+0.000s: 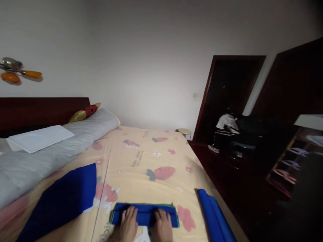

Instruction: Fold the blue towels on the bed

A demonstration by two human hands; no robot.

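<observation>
A folded blue cloth with green edging (145, 218) lies flat on the patterned bed sheet (141, 158) at the bottom middle. My left hand (129, 222) rests on its left part, palm down, and my right hand (162, 223) on its right part. The fingers of both hands lie flat on the fabric, slightly spread. To the left is a larger flat piece of blue cloth (63, 198). On the right, near the bed's edge, lies a long rolled or folded blue cloth (214, 215).
A grey bolster (55, 154) with a white board (41, 137) on it lies along the headboard (37, 109). Beyond the bed are a round stool (184, 131), a seated person (225, 129) by the doorway and a shelf rack (290, 161) at the right.
</observation>
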